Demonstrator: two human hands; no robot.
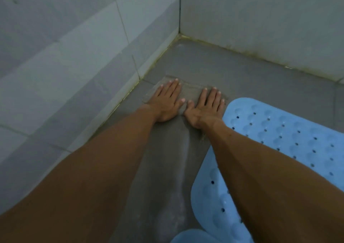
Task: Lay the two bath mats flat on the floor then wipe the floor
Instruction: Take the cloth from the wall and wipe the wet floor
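Hands, left (165, 103) and right (206, 108), spread flat on one cloth (189, 90), beside two blue mats (279, 140).

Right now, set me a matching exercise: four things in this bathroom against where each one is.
Things:
1. left hand
2. right hand
3. large blue bath mat
4. second blue mat

Places:
A. only an edge showing at the bottom of the view
B. flat on the grey cloth, wall side
C. on the floor, right of the cloth
D. flat on the cloth, mat side

Pairs: 1-B, 2-D, 3-C, 4-A
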